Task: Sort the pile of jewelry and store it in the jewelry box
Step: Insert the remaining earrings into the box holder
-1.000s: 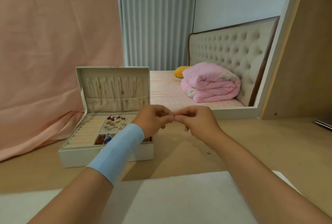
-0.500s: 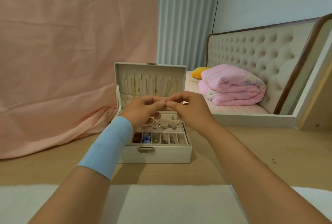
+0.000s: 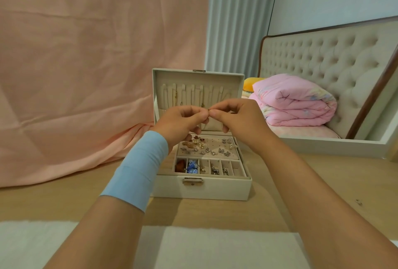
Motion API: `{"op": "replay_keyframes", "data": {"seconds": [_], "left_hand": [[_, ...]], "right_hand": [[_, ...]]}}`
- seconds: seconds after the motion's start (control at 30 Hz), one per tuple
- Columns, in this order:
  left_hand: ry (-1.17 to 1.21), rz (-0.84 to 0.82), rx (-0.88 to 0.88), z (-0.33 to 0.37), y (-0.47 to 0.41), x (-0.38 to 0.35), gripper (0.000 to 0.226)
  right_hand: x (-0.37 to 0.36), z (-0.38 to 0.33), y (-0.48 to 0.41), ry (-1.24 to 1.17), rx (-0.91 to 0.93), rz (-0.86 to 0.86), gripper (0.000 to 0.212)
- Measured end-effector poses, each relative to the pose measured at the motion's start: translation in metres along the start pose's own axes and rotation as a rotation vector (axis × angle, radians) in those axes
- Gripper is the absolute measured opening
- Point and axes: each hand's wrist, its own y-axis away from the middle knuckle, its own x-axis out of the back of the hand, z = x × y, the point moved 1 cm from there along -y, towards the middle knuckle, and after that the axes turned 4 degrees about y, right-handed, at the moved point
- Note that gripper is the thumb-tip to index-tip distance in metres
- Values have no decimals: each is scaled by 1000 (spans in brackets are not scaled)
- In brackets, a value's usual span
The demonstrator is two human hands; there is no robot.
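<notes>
A cream jewelry box (image 3: 215,190) stands open on the wooden table, its lid upright with thin necklaces hanging inside. Several earrings (image 3: 206,148) sit on its padded panel, and coloured pieces fill the small front compartments (image 3: 191,166). Above the box, my left hand (image 3: 183,121) and my right hand (image 3: 239,118) meet fingertip to fingertip. Together they pinch a tiny piece of jewelry (image 3: 209,109), too small to identify. A light blue band (image 3: 140,167) wraps my left wrist.
A white cloth (image 3: 193,247) covers the table's near edge. A tiny loose piece (image 3: 358,202) lies on the wood at the right. Pink fabric (image 3: 86,74) hangs at the left. Behind the table, a mirror shows a bed with a folded pink quilt (image 3: 297,102).
The view has swung left, bringing the jewelry box to the centre. Both hands, still pinched together on the small piece, now hang over the box instead of to its right.
</notes>
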Motion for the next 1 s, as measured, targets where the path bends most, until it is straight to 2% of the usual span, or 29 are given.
{"op": "replay_keyframes", "data": {"seconds": [0.23, 0.43, 0.5, 0.57, 0.67, 0.83, 1.0], "left_hand": [[-193, 16, -96, -2, -3, -6, 16], [-184, 35, -111, -5, -5, -14, 12], [-146, 62, -78, -9, -5, -11, 9], [-120, 102, -61, -12, -7, -6, 7], [-106, 127, -44, -15, -7, 0, 11], [-54, 95, -13, -13, -8, -1, 11], [-72, 76, -26, -14, -8, -3, 8]], "right_hand": [[5, 0, 1, -4, -39, -81, 7], [11, 13, -2, -13, -74, -62, 6], [10, 24, -3, 67, -98, 3, 7], [7, 36, -3, 266, -120, 45, 8], [2, 42, 2, 523, -166, -29, 9], [2, 37, 5, 667, -157, -143, 8], [1, 34, 5, 739, -121, -161, 5]]}}
